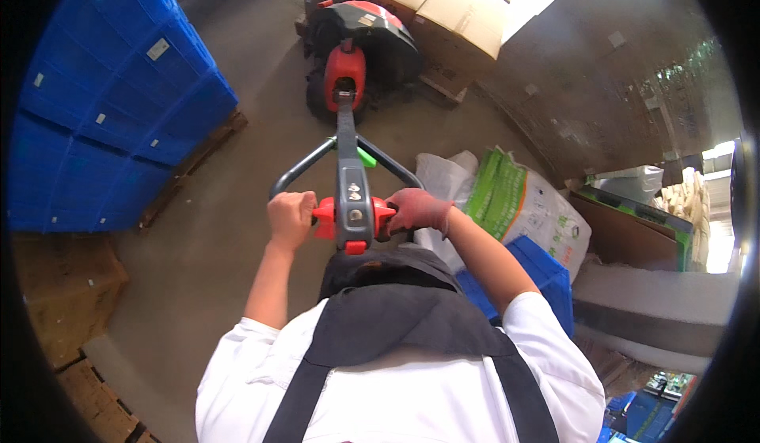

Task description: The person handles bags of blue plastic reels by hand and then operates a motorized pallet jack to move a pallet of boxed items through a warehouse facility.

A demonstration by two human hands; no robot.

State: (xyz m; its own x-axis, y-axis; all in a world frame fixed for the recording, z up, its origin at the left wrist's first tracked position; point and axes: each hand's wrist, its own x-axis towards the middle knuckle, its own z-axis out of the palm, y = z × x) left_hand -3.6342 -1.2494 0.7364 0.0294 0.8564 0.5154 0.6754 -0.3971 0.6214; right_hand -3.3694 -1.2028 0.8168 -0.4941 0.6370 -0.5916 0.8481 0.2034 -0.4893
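Note:
In front of me stands a red and black electric pallet truck (366, 43), its long grey tiller handle (348, 154) reaching back to my body. My bare left hand (292, 218) is closed round the left side of the handle's loop, beside a red thumb control (324, 218). On the right side, my right hand (418, 210) in a reddish work glove grips the handle next to the other red control (383, 215). A green lever (366, 158) shows inside the loop. The truck's forks are hidden under its load.
Stacked blue crates (111, 118) on a wooden pallet (198, 158) line the left, with cardboard boxes (67, 296) nearer. Ahead are cartons (463, 19) on a pallet. To the right lie white and green sacks (514, 197), a blue bin (546, 273) and a tall wrapped stack (609, 79).

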